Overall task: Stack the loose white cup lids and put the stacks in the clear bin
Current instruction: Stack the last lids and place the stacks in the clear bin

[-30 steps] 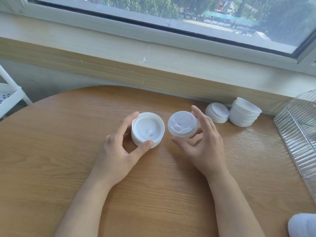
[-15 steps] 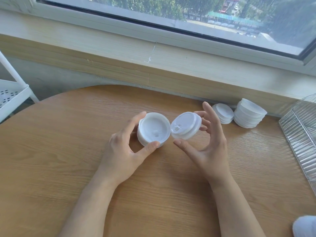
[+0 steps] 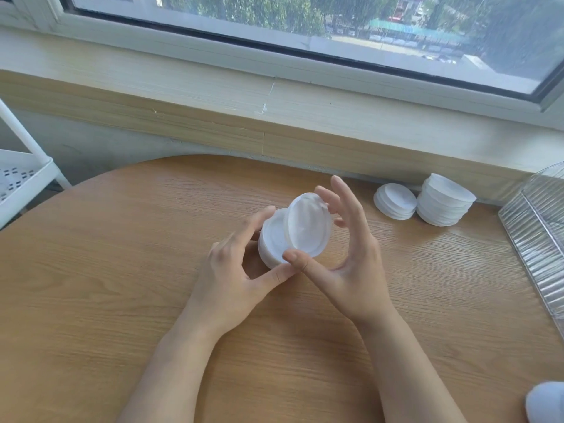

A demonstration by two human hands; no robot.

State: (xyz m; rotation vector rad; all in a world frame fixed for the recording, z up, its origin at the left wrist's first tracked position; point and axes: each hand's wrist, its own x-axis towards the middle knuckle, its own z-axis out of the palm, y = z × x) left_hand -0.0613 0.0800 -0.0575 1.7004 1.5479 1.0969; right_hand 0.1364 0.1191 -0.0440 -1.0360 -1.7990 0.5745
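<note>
The round wooden table (image 3: 106,300) is the biggest thing here, and it sits right under the window sill (image 3: 274,117). The clear bin (image 3: 537,239) stands at the far right edge of the table. Two white stacks of lids wait near it by the wall: a taller stack (image 3: 444,206) and, just beside it, a shorter stack (image 3: 395,201).

Your left hand (image 3: 232,270) holds a small stack of lids (image 3: 270,239) in the middle of the table, with its fingers and thumb curled round the sides. Your right hand (image 3: 351,264) pinches one loose lid (image 3: 308,228) between thumb and fingers. That lid is tilted up on its edge and touches the top of the small stack.

You look to be in the stacking step. Next, the loose lid should lie flat and line up with the stack so it fits on top. No stack shows in the part of the bin in view.
</note>
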